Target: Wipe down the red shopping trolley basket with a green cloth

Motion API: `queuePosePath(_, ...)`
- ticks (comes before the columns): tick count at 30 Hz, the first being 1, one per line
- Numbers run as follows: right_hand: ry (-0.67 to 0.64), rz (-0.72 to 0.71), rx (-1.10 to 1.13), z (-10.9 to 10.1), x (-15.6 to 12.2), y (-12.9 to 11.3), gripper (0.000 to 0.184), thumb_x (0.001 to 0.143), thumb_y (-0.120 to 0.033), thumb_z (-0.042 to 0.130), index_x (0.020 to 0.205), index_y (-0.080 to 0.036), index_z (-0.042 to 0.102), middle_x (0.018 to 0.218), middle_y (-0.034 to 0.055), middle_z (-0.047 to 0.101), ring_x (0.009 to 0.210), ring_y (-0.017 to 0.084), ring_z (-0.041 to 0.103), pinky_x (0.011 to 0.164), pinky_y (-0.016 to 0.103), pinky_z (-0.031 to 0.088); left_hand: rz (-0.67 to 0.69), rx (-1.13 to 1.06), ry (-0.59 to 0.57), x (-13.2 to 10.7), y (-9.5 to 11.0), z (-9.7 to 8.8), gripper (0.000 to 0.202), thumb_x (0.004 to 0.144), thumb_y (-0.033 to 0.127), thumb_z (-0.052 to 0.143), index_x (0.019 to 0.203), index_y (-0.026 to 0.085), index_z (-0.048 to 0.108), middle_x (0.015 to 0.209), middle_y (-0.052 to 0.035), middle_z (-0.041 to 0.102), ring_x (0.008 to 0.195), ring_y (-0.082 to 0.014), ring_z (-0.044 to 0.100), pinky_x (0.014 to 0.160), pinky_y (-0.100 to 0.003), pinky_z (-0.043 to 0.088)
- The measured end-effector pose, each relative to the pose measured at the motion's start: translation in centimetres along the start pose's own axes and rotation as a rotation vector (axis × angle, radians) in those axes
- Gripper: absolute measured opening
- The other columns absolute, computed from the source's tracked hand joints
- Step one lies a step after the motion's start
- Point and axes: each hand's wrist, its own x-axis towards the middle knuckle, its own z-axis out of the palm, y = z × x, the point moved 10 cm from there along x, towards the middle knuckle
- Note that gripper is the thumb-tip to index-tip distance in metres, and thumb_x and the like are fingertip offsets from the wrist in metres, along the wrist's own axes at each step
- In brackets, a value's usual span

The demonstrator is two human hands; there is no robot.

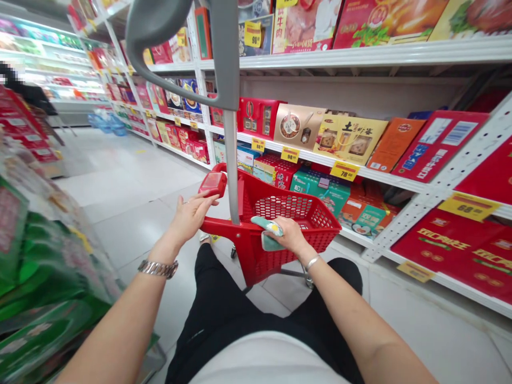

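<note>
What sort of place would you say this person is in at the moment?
Most likely a supermarket aisle: long white shelves of boxed goods, yellow price tags, and a red wheeled shopping basket under the left hand and right hand.

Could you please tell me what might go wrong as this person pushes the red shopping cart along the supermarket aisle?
The right hand seems to press a teal pouch against the rim of the red shopping cart, so the pouch might slip to the floor. The cart also sits close to the boxed goods on the low shelf, so a corner could knock them.
</note>
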Motion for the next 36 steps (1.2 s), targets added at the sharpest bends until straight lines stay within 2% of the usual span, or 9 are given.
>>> queuePosePath(6, -0.097, 0.173, -0.171, -0.8, -4.1, 9.9, 0.025, 0.094, -0.043, 0.066, 0.094, -0.018, 0.073, 0.092, 0.0062, 0.072, 0.087, 0.019, 0.063, 0.075, 0.027, 0.038, 0.016, 0.012, -0.002, 1.0, -1.0, 0.3, 0.052, 0.098, 0.043, 0.026, 0.118, 0.030, 0.072, 0.134, -0.0020, 0.070, 0.143, -0.0294, 0.048, 0.121, -0.072, 0.005)
queuePosePath(10, -0.141, 0.297, -0.250, -1.4, -5.6, 13.7, 0.022, 0.094, -0.039, 0.065, 0.099, -0.019, 0.073, 0.099, 0.0071, 0.072, 0.095, 0.020, 0.062, 0.080, 0.027, 0.036, 0.030, 0.089, 0.028, 2.7, -2.1, 0.1, 0.049, 0.099, 0.039, 0.029, 0.123, 0.031, 0.070, 0.137, -0.0035, 0.069, 0.140, -0.0304, 0.051, 0.121, -0.073, 0.008)
queuePosePath(12, -0.139, 0.336, -0.275, -1.4, -5.6, 13.9, 0.022, 0.095, -0.039, 0.063, 0.097, -0.019, 0.072, 0.098, 0.0080, 0.072, 0.094, 0.021, 0.061, 0.078, 0.027, 0.035, 0.040, 0.147, 0.167, 3.0, -2.3, -1.0, 0.044, 0.099, 0.037, 0.034, 0.124, 0.029, 0.070, 0.137, -0.0063, 0.069, 0.138, -0.0318, 0.053, 0.122, -0.071, 0.011)
queuePosePath(15, -0.122, 0.386, -0.298, -0.9, -5.2, 12.5, 0.027, 0.098, -0.041, 0.058, 0.094, -0.019, 0.072, 0.097, 0.0093, 0.071, 0.092, 0.022, 0.060, 0.074, 0.029, 0.032, 0.063, 0.178, 0.521, 1.2, -1.8, -3.0, 0.039, 0.098, 0.034, 0.043, 0.127, 0.023, 0.067, 0.136, -0.0131, 0.068, 0.139, -0.0325, 0.052, 0.124, -0.064, 0.012)
queuePosePath(17, -0.119, 0.432, -0.308, -0.6, -5.2, 11.1, 0.025, 0.100, -0.038, 0.054, 0.096, -0.019, 0.071, 0.099, 0.0092, 0.070, 0.094, 0.022, 0.059, 0.074, 0.030, 0.031, 0.093, 0.159, 0.708, -1.0, -1.0, -2.9, 0.037, 0.098, 0.033, 0.047, 0.127, 0.021, 0.066, 0.131, -0.0155, 0.070, 0.135, -0.0316, 0.054, 0.125, -0.060, 0.013)
queuePosePath(19, -0.119, 0.467, -0.307, -0.3, -5.2, 9.3, 0.022, 0.101, -0.031, 0.052, 0.099, -0.019, 0.070, 0.102, 0.0092, 0.070, 0.097, 0.023, 0.058, 0.075, 0.031, 0.031, 0.144, 0.146, 0.767, -2.5, 0.3, -1.2, 0.033, 0.097, 0.033, 0.050, 0.121, 0.021, 0.068, 0.122, -0.0150, 0.073, 0.125, -0.0306, 0.060, 0.123, -0.059, 0.019)
queuePosePath(24, -0.157, 0.422, -0.260, 0.7, -4.5, 3.9, 0.017, 0.098, -0.025, 0.053, 0.104, -0.020, 0.068, 0.108, 0.0097, 0.069, 0.101, 0.024, 0.059, 0.079, 0.033, 0.034, 0.350, 0.140, 0.398, -1.4, 6.3, 7.5, 0.030, 0.100, 0.033, 0.047, 0.109, 0.023, 0.073, 0.110, -0.0088, 0.077, 0.114, -0.0256, 0.066, 0.121, -0.055, 0.029)
queuePosePath(29, -0.214, 0.277, -0.183, 2.2, -3.5, -1.5, 0.032, 0.092, -0.019, 0.058, 0.124, -0.021, 0.063, 0.112, 0.0093, 0.069, 0.104, 0.025, 0.061, 0.083, 0.034, 0.040, 0.240, 0.161, 0.056, 1.3, 7.8, 14.6, 0.040, 0.103, 0.038, 0.039, 0.124, 0.024, 0.070, 0.139, -0.0090, 0.067, 0.137, -0.0299, 0.053, 0.122, -0.065, 0.021)
queuePosePath(36, -0.280, 0.307, -0.038, 2.2, -6.0, -3.5, 0.040, 0.089, -0.019, 0.062, 0.129, -0.021, 0.062, 0.117, 0.0102, 0.070, 0.109, 0.024, 0.065, 0.086, 0.030, 0.045, 0.201, 0.329, -0.112, 1.6, 5.3, 17.2, 0.044, 0.104, 0.044, 0.034, 0.121, 0.031, 0.073, 0.128, -0.0034, 0.074, 0.135, -0.0320, 0.056, 0.123, -0.068, 0.011)
